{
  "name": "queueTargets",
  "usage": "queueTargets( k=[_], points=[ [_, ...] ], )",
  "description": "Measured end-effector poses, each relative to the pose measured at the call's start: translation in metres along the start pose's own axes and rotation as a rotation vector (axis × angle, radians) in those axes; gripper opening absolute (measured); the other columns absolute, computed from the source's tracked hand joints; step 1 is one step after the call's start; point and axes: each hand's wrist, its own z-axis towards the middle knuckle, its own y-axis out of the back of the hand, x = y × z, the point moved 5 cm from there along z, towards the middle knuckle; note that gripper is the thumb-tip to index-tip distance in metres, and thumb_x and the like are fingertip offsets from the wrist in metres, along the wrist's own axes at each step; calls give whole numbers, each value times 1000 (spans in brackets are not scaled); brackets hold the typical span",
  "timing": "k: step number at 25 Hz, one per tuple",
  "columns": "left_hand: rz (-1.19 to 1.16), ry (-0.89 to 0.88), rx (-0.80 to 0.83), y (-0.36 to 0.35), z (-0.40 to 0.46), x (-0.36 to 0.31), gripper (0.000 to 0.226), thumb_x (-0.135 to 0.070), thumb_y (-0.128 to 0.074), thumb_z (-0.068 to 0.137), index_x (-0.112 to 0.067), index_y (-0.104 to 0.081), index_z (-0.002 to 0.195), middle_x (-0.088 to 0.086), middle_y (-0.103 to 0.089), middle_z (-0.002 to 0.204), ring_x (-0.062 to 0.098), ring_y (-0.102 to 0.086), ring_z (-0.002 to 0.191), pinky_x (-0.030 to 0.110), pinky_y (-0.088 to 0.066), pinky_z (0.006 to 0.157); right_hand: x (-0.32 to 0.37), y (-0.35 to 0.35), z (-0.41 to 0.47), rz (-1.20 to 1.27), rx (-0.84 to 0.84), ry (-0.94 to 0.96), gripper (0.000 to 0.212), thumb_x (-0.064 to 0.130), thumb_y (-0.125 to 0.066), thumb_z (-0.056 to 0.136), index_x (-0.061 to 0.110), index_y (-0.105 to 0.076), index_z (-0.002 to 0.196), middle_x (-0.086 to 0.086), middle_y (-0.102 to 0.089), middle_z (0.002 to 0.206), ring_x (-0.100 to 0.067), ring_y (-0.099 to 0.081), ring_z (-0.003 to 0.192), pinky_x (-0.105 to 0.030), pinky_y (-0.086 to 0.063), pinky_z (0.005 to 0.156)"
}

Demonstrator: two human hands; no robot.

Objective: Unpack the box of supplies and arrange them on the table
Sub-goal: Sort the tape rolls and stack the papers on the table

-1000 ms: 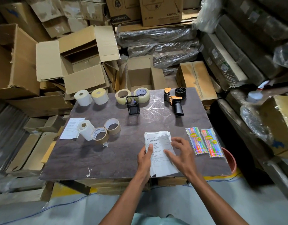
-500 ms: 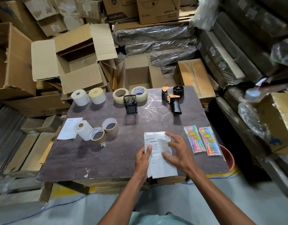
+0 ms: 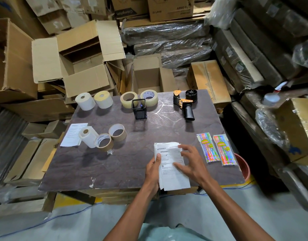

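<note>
Shifted slightly toward desk (image 3: pixel 80 171) front edge: papers (image 3: pixel 172 173), left hand (image 3: pixel 152 171) pinching one side, right hand (image 3: pixel 193 164) spread flat on top. Best squared before release.

Over the last second the left hand (image 3: pixel 154 168) has slid up the left edge of the stack of printed papers (image 3: pixel 170 167) near the table's front edge, its thumb now lying on the top sheet. The right hand (image 3: pixel 191 164) has moved further onto the stack, fingers spread across the right side. The sheets now sit squarer, less fanned at the top.
</note>
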Motion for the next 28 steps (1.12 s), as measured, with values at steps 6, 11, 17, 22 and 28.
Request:
queueTargets(
  k=[6, 11, 17, 22, 28],
  points=[
    [-29, 80, -25, 3, 6, 9, 28, -18, -52, 103, -2, -61, 125, 21, -72, 115, 41, -69, 106, 62, -52, 95, -31, -2, -9, 364, -175, -515, 11, 20, -74, 83, 20, -72, 94, 9, -76, 88, -12, -73, 84, -43, -60, 79],
    [105, -16, 21, 3, 2, -1, 25, -10, -66, 94, -8, -65, 119, 14, -75, 110, 35, -73, 98, 55, -59, 85, -25, 2, -10, 400, -122, -523, 30, 27, -86, 74, 23, -71, 100, 9, -77, 94, -7, -73, 83, -36, -62, 75],
    [60, -47, -25, 6, 8, -6, 28, -21, -69, 94, -9, -66, 119, 14, -75, 110, 35, -73, 100, 56, -59, 86, -28, 1, -6, 570, -131, -593, 31, 19, -83, 79, 14, -76, 109, 4, -79, 95, -15, -76, 85, -44, -62, 80],
    [37, -37, -41, 9, 10, -7, 27, -24, -63, 98, -9, -65, 121, 13, -75, 113, 33, -72, 102, 57, -58, 89, -32, 1, -6, 727, -101, -640, 30, 17, -75, 89, 10, -71, 117, -2, -77, 108, -20, -75, 94, -46, -61, 85],
    [75, -71, -67, 10, 10, -10, 23, -23, -56, 102, -13, -64, 120, 8, -75, 111, 29, -73, 100, 55, -59, 86, -30, 8, -5, 599, -74, -618, 30, 20, -85, 79, 14, -74, 106, 1, -78, 98, -16, -76, 85, -36, -63, 74]
  ],
)
